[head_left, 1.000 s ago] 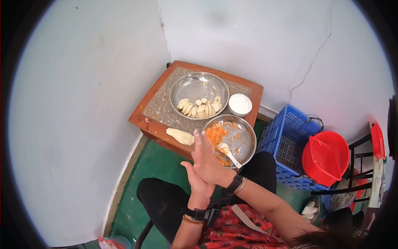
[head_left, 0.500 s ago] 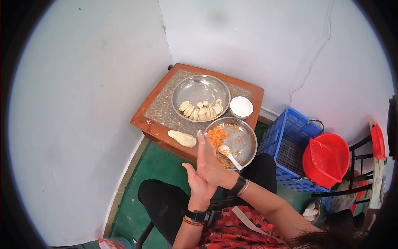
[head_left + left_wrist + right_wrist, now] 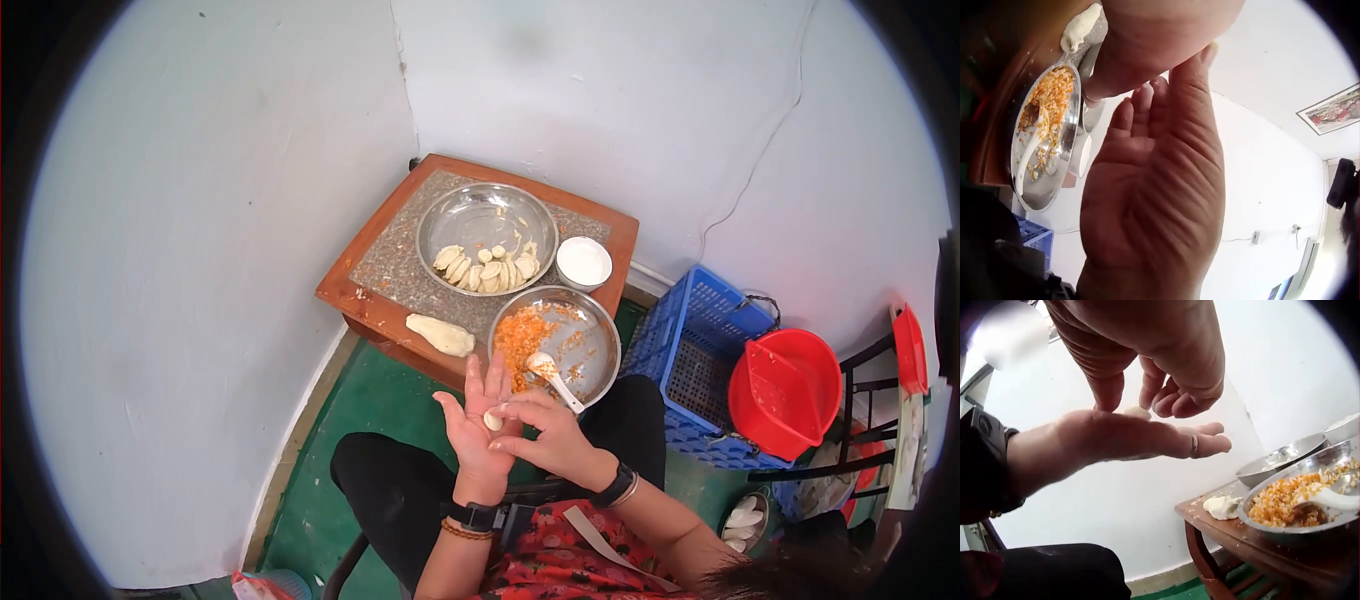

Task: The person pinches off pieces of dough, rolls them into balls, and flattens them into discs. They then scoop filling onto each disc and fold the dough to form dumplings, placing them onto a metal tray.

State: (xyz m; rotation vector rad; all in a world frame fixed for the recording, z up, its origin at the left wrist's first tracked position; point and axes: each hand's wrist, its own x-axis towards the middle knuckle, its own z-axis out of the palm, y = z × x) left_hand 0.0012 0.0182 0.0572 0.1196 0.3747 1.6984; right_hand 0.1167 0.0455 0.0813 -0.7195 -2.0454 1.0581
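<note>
My left hand [image 3: 478, 440] is held palm up with its fingers stretched out. A small pale ball of dough [image 3: 493, 420] lies on that palm. From above, my right hand [image 3: 552, 437] comes down over it with curved fingers. In the right wrist view the thumb stands a little apart on one side of the dough, and a fingertip is right at its other side. Ahead of the hands, a steel dish [image 3: 580, 392] holds orange and white chopped filling [image 3: 520, 340] and a white spoon [image 3: 545, 367]. A long dough lump [image 3: 440, 334] lies at the table's front edge.
On the wooden table [image 3: 345, 290] stand a steel tray [image 3: 462, 215] with several dumplings [image 3: 487, 272] and a bowl of white powder [image 3: 583, 262]. A blue crate [image 3: 660, 320] and a red basin [image 3: 785, 385] are on the right. Walls border the table behind and left.
The two palms were pressed together. Now my right hand has lifted off and turned, its fingertips at the dough ball, which has come into sight on my left palm.
</note>
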